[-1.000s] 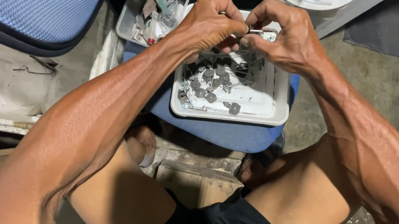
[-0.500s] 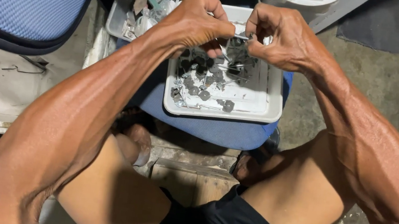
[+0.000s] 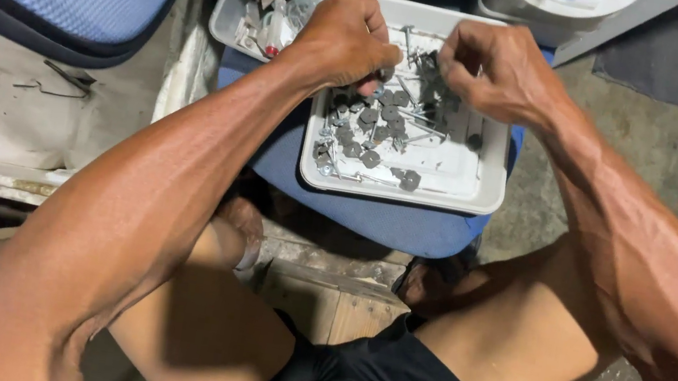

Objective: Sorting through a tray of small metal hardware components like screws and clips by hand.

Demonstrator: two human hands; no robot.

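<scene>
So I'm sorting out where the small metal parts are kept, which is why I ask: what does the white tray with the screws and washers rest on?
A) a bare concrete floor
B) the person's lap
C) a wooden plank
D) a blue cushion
D: the white tray sits on a blue cushion whose padded edge shows below and beside it, while both hands work over the tray.

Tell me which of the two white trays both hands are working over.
The larger white tray on the blue cushion, holding dark screws and washers. The smaller tray of clutter sits up left, beyond the left hand.
</scene>
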